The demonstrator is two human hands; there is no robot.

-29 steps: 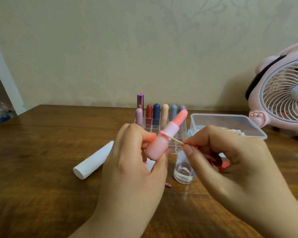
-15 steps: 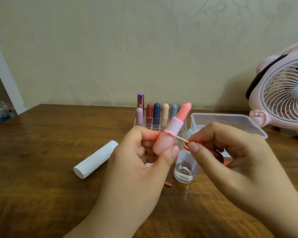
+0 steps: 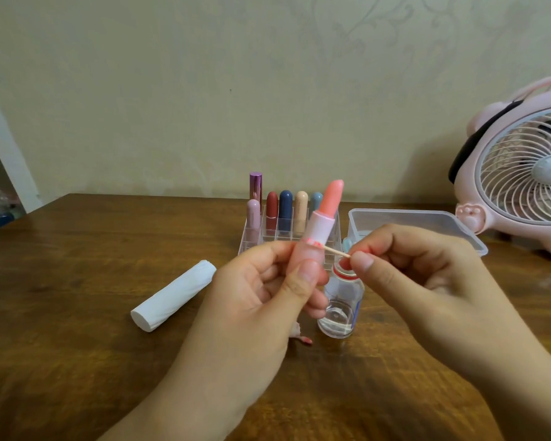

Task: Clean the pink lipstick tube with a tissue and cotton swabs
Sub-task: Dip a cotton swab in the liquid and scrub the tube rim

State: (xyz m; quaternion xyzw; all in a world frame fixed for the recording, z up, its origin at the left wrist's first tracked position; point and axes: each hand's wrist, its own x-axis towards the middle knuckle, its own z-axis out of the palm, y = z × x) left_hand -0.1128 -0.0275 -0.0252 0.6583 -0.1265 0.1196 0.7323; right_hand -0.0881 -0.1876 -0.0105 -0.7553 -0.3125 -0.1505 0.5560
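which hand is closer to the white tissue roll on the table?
Left. The left hand, gripping the pink lipstick tube, is just right of the white tissue roll. The right hand, pinching the cotton swab, is farther right, beyond the tube.

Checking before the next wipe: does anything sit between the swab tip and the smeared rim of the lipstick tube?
Nothing visible. The right hand pinches the cotton swab, whose tip already touches the stained rim of the pink lipstick tube, gripped by the left hand.

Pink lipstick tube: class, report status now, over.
Left hand grips pink lipstick tube, uncapped. Right hand pinches wooden cotton swab, tip at collar. Nothing in the way.
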